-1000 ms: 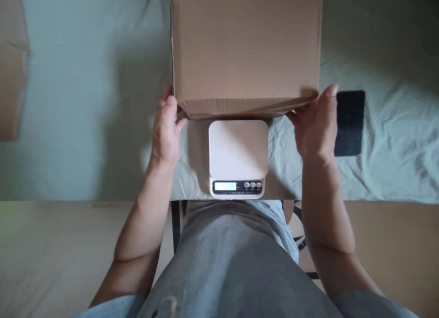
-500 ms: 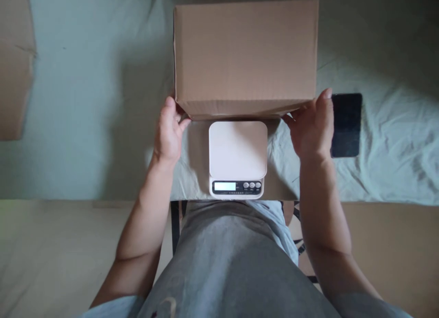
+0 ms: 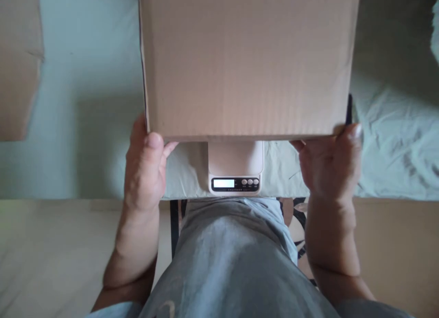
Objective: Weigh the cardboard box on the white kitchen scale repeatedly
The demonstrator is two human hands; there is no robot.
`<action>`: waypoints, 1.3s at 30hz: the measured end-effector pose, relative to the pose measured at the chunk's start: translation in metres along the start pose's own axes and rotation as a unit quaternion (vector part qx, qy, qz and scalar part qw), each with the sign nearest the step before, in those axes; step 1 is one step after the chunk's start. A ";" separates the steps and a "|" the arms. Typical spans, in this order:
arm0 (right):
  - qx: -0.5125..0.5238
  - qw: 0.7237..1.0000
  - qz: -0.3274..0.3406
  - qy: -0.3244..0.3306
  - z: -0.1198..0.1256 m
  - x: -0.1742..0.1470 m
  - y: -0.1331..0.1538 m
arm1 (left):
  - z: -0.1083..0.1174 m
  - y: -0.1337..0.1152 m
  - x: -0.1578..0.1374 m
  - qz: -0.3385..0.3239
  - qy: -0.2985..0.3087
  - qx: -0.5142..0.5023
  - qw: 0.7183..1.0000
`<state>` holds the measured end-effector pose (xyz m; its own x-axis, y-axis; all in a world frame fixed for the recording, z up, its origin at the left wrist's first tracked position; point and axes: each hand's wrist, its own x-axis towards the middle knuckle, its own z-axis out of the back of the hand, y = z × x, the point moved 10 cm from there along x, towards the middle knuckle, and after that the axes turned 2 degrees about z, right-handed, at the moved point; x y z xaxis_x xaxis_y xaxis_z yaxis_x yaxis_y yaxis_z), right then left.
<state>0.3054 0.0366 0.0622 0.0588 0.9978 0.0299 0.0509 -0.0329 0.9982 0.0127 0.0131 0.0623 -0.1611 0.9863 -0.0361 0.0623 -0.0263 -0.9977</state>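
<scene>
A large brown cardboard box (image 3: 247,66) is held up in the air between my two hands. My left hand (image 3: 146,167) grips its near left corner, thumb on the side and fingers beneath. At the near right corner my right hand (image 3: 332,162) grips it the same way, the fingers partly hidden below the box. Under the box's near edge, a white digital scale (image 3: 236,160) rests on the cloth, its display lit. The back of the scale's platform is covered from sight by the box.
A pale green cloth (image 3: 394,158) covers the table, whose front edge runs just beyond my body. A flat piece of cardboard (image 3: 18,71) lies at the far left. A sliver of a dark phone (image 3: 349,108) shows beside the box's right side.
Both hands have raised the box, which looks larger and closer. It now hides the rear of the scale and most of the phone. My hands have moved farther apart in view.
</scene>
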 end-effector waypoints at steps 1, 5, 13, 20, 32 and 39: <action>0.006 1.000 -0.007 -0.002 0.003 -0.008 -0.007 | 0.001 0.003 -0.007 0.000 0.001 0.001 1.000; 0.025 0.999 -0.026 -0.014 0.016 -0.033 -0.025 | -0.003 0.007 -0.029 -0.016 0.013 -0.005 1.000; 0.075 0.996 -0.038 -0.016 0.023 -0.056 -0.025 | 0.001 0.018 -0.048 0.028 -0.017 0.001 0.999; 0.061 0.996 -0.054 -0.025 0.030 -0.055 -0.033 | 0.001 0.029 -0.050 0.031 -0.011 0.020 0.999; 0.046 0.994 -0.055 -0.076 0.050 -0.053 -0.029 | 0.002 0.023 -0.049 0.026 0.011 -0.002 1.000; 0.049 0.995 -0.023 -0.080 0.038 -0.051 -0.011 | 0.003 0.025 -0.058 0.030 0.006 0.021 0.999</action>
<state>0.3400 -0.0164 0.0473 0.2113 0.9769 -0.0325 0.1544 -0.0005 0.9880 0.0202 -0.0454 0.0394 -0.1458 0.9846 -0.0961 0.0293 -0.0928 -0.9953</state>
